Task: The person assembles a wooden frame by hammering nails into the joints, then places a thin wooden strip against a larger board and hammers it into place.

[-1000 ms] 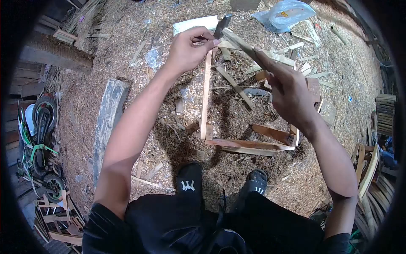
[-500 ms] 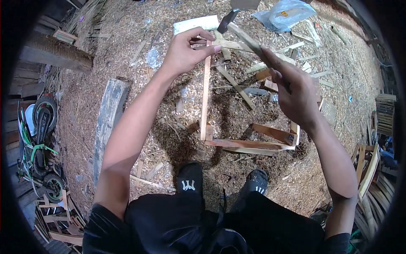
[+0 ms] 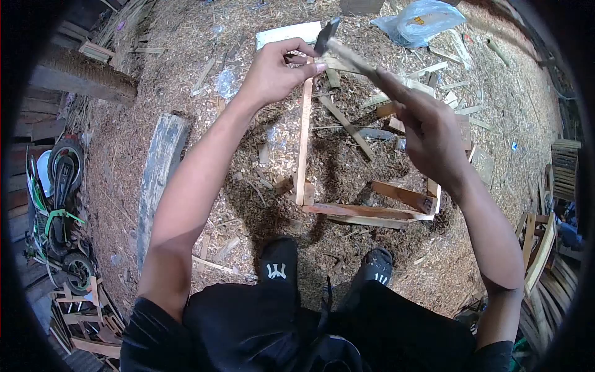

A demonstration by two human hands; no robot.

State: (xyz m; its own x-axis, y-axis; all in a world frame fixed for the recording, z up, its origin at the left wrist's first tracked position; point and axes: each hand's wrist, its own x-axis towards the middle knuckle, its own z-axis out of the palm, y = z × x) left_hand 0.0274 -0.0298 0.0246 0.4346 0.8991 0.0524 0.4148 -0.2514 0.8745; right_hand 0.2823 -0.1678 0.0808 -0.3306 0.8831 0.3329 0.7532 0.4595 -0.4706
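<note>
My right hand (image 3: pixel 431 127) is closed around the handle of a hammer (image 3: pixel 352 57). The hammer's dark head is close to the fingertips of my left hand (image 3: pixel 276 73); contact cannot be made out. My left thumb and fingers are bent round the far corner of a wooden frame (image 3: pixel 304 133) made of thin strips, gripping it there. Whether a nail is between those fingertips is hidden. The frame's near side, a reddish-brown strip (image 3: pixel 359 211), runs in front of my feet, and a short brown piece (image 3: pixel 403 196) slants inside its right corner.
Wood shavings and loose offcuts (image 3: pixel 347 127) cover the ground. A weathered plank (image 3: pixel 162 167) lies at left, near a small green motorbike (image 3: pixel 56 217). A clear plastic bag (image 3: pixel 418 23) and a pale board (image 3: pixel 288 34) lie at the far side. Wood is piled at right (image 3: pixel 542 248).
The hammer head has swung down and left, closer to my left fingertips. My left hand stays at the frame's corner, and the frame has barely shifted.
</note>
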